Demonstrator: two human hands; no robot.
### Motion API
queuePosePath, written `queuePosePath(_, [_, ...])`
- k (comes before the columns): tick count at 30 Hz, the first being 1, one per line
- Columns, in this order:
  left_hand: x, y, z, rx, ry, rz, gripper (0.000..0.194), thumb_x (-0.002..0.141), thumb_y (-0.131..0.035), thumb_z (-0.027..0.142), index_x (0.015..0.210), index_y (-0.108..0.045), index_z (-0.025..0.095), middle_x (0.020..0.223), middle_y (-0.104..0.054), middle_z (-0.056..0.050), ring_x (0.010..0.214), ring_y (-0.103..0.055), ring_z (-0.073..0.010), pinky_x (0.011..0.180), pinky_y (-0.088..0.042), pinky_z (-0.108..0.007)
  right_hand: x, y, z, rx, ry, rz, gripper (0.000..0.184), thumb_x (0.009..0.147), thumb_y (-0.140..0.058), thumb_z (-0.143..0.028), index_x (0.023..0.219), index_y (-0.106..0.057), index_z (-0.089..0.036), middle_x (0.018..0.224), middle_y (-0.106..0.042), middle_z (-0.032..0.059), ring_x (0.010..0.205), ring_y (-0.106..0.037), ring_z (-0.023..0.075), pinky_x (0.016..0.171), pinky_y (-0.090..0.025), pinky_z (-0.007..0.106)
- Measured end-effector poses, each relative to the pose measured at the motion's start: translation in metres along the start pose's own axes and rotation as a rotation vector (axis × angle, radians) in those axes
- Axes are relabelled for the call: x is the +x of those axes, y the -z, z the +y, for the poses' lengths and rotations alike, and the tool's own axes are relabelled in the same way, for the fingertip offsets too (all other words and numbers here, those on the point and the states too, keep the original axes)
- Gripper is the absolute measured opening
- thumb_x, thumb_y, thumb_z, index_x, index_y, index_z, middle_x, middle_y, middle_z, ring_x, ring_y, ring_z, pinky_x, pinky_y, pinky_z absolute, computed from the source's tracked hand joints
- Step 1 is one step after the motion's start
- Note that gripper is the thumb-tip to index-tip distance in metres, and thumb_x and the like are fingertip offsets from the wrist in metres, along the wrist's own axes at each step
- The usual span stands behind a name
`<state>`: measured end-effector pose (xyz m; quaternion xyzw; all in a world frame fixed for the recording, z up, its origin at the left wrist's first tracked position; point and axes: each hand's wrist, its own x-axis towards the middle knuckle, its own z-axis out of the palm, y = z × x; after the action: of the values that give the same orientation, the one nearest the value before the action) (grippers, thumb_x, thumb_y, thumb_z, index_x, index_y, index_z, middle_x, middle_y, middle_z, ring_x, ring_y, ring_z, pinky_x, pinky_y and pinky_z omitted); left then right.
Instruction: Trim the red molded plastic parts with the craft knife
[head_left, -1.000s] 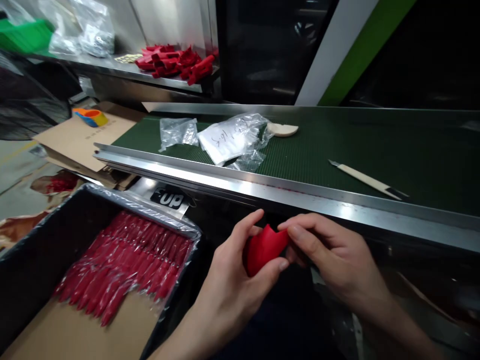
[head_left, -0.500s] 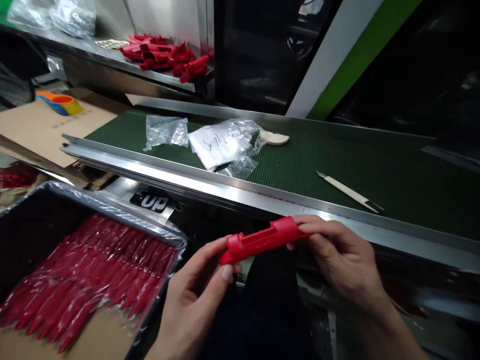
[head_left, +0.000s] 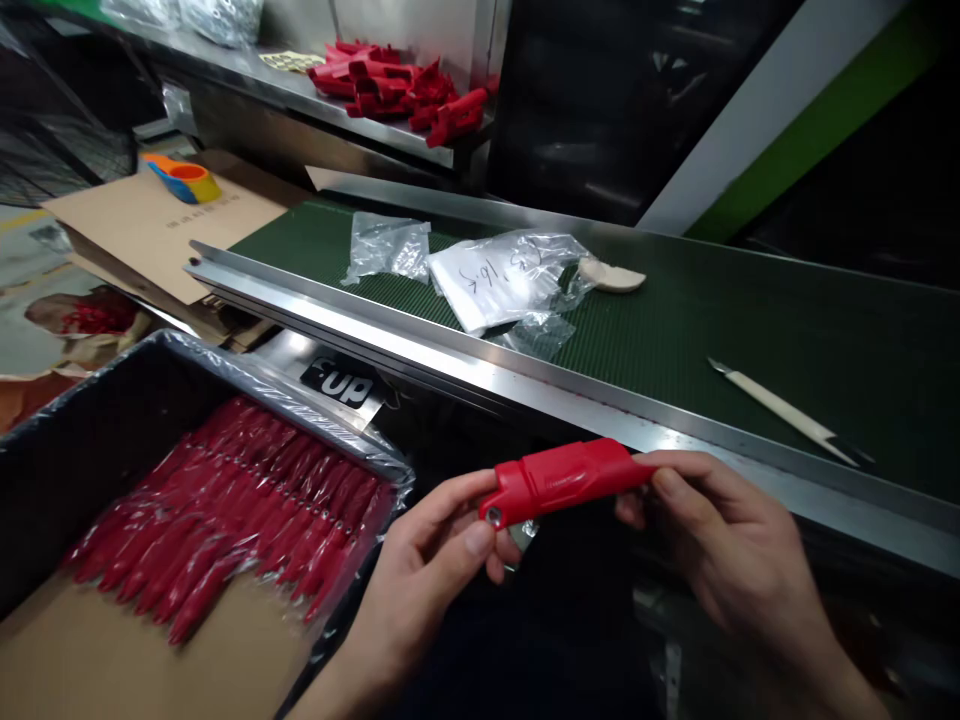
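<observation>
A red plastic housing part (head_left: 574,478) is held level between both hands, in front of the conveyor's metal edge. My left hand (head_left: 442,560) pinches its left end, beside a small metal-lined hole. At the tapered right end, my right hand (head_left: 724,530) grips it between thumb and fingers. The side facing me is smooth, with small raised lettering. Left of my left hand, a dark bin (head_left: 169,350) lined with clear plastic contains rows of similar red parts (head_left: 247,500) under film, above brown cardboard.
On the green conveyor belt (head_left: 660,330) lie plastic bags (head_left: 495,280), a beige curved piece (head_left: 613,277) and a craft knife (head_left: 787,408). Red plastic parts (head_left: 397,90) pile on a metal shelf behind. A tape dispenser (head_left: 184,180) sits on cardboard (head_left: 150,235) at the left.
The red part has been turned about its length: its open, slotted side showed before, and its smooth side faces me now. Both hands keep hold. The view has shifted left.
</observation>
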<state>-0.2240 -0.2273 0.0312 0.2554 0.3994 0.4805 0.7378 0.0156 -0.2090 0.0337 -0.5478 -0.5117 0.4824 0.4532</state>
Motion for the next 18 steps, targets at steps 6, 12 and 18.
queuePosePath(6, [0.01, 0.014, -0.003, -0.151, 0.102, -0.019, 0.029, 0.091, -0.059, 0.036, 0.111, -0.063, 0.015, 0.086, -0.063, -0.01, 0.076, -0.059, -0.0176, 0.063, -0.045, -0.027, 0.005, -0.023, -0.012, 0.114, -0.078, 0.002, 0.014, 0.09, -0.063, -0.033, 0.096, -0.071, -0.024, 0.072, -0.067, 0.0014, 0.058, -0.06, 0.0095, 0.054, -0.05, 0.017])
queuePosePath(12, [0.019, 0.036, -0.002, -0.071, 0.133, -0.01, 0.033, 0.091, -0.056, 0.042, 0.108, -0.062, 0.014, 0.086, -0.065, -0.011, 0.075, -0.06, -0.0194, 0.061, -0.046, -0.027, 0.016, -0.036, -0.018, 0.122, -0.09, -0.001, 0.02, 0.09, -0.063, -0.036, 0.094, -0.073, -0.02, 0.065, -0.064, 0.003, 0.053, -0.056, 0.0099, 0.048, -0.047, 0.018])
queuePosePath(18, [0.016, 0.05, 0.016, 0.693, -0.156, -0.041, 0.059, 0.087, -0.066, 0.037, 0.142, -0.044, 0.037, 0.144, -0.05, -0.004, 0.131, -0.046, -0.0269, 0.111, -0.035, -0.038, 0.02, -0.05, -0.024, -0.186, 0.113, -0.113, 0.015, 0.094, -0.056, -0.027, 0.098, -0.07, -0.025, 0.072, -0.064, -0.0005, 0.061, -0.06, 0.01, 0.055, -0.049, 0.019])
